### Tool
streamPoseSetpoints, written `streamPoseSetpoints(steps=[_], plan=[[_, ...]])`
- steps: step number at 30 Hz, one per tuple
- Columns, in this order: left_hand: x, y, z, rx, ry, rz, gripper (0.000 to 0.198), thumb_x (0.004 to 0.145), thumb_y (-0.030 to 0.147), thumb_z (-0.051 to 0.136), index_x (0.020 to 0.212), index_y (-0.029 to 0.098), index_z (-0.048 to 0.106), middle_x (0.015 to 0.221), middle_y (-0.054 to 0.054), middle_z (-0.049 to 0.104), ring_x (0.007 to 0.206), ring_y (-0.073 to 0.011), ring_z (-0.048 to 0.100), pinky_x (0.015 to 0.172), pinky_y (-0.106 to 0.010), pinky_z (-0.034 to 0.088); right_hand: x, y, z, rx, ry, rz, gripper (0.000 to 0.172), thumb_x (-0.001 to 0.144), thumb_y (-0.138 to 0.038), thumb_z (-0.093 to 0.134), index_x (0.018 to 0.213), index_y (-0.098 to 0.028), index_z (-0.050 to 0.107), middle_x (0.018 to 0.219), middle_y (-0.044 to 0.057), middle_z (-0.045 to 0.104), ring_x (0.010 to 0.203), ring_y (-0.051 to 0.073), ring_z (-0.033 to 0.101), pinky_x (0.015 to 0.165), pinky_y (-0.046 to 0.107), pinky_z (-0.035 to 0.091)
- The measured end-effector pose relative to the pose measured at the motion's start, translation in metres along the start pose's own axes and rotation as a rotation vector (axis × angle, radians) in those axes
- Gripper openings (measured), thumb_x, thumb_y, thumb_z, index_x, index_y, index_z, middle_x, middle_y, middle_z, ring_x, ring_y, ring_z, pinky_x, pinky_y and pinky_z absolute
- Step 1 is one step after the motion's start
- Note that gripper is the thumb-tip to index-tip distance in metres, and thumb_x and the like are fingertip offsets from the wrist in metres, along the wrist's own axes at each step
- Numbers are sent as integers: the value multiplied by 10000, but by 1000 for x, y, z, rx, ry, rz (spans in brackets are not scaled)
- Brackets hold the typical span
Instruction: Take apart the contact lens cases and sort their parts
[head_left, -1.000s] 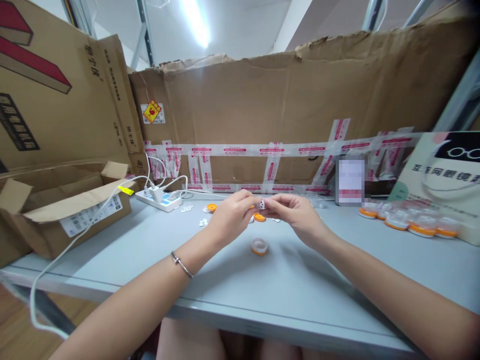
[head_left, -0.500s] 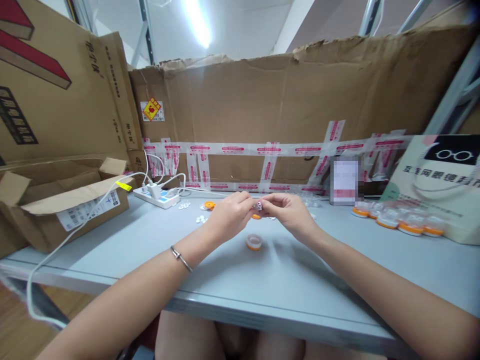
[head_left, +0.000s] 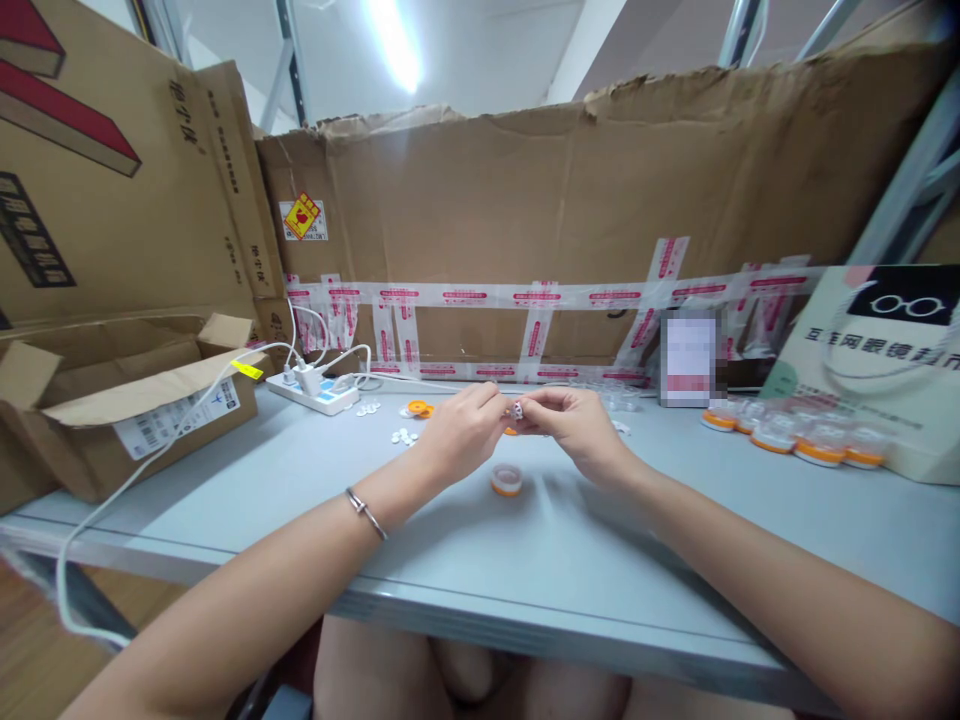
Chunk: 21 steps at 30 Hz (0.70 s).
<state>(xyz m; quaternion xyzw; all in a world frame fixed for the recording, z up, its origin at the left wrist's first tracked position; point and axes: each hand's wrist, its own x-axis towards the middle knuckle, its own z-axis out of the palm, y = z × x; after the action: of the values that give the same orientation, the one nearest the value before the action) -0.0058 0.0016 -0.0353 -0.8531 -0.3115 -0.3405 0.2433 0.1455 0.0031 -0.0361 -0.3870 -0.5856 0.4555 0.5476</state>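
My left hand [head_left: 461, 432] and my right hand [head_left: 577, 428] meet above the grey table [head_left: 315, 500], fingers pinched together. Between their fingertips sits a tiny white piece with dark marks [head_left: 517, 410]. What exactly it is I cannot make out. Just below the hands a small round orange-rimmed case [head_left: 507, 480] rests on the table. An orange lid [head_left: 417, 407] and a few small clear discs [head_left: 403, 437] lie to the left of my left hand. A thin bracelet circles my left wrist.
An open cardboard box [head_left: 112, 410] stands at the left. A white power strip [head_left: 311, 392] with cables lies by the taped cardboard wall [head_left: 570, 220]. Several orange-rimmed cases [head_left: 795, 440] line up at the right, in front of a printed paper bag [head_left: 877, 350].
Both hands have stayed pinched on the tiny piece with only slight finger motion. The view has shifted a little, so the table items sit slightly higher in frame.
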Motion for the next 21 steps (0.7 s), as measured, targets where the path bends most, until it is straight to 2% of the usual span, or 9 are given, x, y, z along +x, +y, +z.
streamPoseSetpoints(steps=[4, 9, 12, 17, 21], plan=[[0, -2, 1, -95, 30, -21, 117, 805, 186, 466, 813, 143, 573, 750, -37, 579, 723, -137, 530, 659, -248, 435, 2, -1, -3, 54, -46, 126, 155, 587, -272, 678, 635, -134, 626, 557, 1, 622, 582, 118, 602, 677, 284, 509], [1, -8, 5, -302, 19, -100, 112, 775, 206, 523, 840, 148, 594, 765, -31, 601, 712, -117, 543, 653, -232, 441, 5, -4, -11, 92, -171, 250, 193, 594, -250, 690, 747, -169, 605, 676, 3, 658, 663, 112, 617, 751, 273, 483], [5, -10, 7, -438, -2, -151, 136, 750, 220, 552, 847, 146, 611, 769, -31, 619, 686, -104, 554, 647, -221, 451, 7, -3, -14, 90, -161, 273, 196, 602, -251, 690, 751, -173, 588, 662, 2, 654, 648, 102, 614, 742, 257, 475], [20, -14, 9, -769, -87, -337, 186, 716, 271, 579, 813, 115, 610, 727, -41, 629, 655, -101, 575, 622, -211, 482, 10, -4, -17, 173, -123, 294, 167, 600, -231, 684, 698, -174, 561, 624, -13, 629, 607, 86, 594, 680, 228, 470], [23, -12, 13, -940, -44, -360, 195, 691, 266, 604, 793, 103, 577, 748, -44, 614, 677, -101, 579, 657, -226, 497, 9, -9, -17, 216, -109, 321, 142, 590, -189, 667, 639, -168, 535, 605, -21, 594, 558, 65, 552, 606, 197, 452]])
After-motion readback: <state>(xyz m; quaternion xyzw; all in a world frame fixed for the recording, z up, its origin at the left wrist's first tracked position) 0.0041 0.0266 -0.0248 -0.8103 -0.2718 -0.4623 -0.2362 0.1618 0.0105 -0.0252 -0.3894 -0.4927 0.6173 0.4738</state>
